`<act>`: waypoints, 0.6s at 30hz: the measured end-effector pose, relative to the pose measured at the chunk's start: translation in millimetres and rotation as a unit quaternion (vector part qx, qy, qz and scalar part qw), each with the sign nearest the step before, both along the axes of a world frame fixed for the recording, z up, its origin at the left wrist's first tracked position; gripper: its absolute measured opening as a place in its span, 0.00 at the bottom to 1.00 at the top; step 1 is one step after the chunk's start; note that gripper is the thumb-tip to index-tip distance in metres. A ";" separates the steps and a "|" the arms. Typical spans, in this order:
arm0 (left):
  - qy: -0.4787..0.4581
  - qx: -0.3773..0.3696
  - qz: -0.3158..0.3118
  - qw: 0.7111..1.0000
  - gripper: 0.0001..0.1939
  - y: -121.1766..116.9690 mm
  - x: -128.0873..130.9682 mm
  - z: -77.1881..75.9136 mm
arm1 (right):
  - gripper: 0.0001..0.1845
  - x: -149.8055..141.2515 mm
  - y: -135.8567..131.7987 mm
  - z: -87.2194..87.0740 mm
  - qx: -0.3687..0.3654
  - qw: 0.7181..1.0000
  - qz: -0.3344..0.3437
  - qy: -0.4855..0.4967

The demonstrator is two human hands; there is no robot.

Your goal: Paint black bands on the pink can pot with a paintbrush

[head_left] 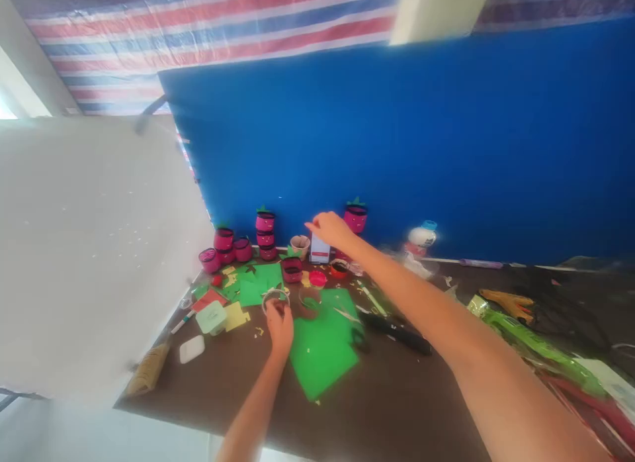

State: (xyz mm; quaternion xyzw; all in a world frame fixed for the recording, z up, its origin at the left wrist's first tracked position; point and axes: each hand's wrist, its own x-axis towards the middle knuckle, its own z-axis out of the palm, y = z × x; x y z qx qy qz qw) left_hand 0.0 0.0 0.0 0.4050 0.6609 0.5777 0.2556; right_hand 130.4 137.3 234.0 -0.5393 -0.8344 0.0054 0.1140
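Note:
My left hand (280, 326) is closed on the near side of a pale ring (276, 294), perhaps the rim of a clear round container or a tape roll. My right hand (333, 228) reaches across to the back, its fingers pointing left above an upright phone (320, 250). I see nothing held in it, and whether it touches the phone is unclear. Beside the phone stand a light cup (299, 245) and a dark pink cup (292, 270). A brownish round piece (310, 299) sits right of the ring. Green sheets (320, 356) lie below my hands.
Stacked pink cups (265, 230) stand at the back left. Black-handled scissors (358, 337) and a dark long tool (399, 333) lie on the brown table (397, 402). A white glue bottle (421, 237) and an orange glove (508, 304) are rightward. A blue panel (397, 138) rises behind.

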 end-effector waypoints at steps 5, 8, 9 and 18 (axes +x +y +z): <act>0.002 -0.004 0.009 1.000 0.07 1.5 -1.5 -3.3 | 0.25 45.8 -33.8 23.6 0.025 0.994 -0.015 0.105; 0.000 -0.007 0.012 1.000 0.07 1.1 -2.6 -3.4 | 0.25 84.4 -58.6 32.6 0.033 0.990 -0.067 0.117; -0.002 -0.007 0.011 1.000 0.08 0.9 -3.0 -3.3 | 0.24 95.5 -65.4 32.9 0.031 0.990 -0.086 0.104; -0.008 -0.014 0.008 1.000 0.08 1.2 -4.9 -3.5 | 0.20 125.3 -54.4 -18.5 -0.034 0.987 -0.143 -0.058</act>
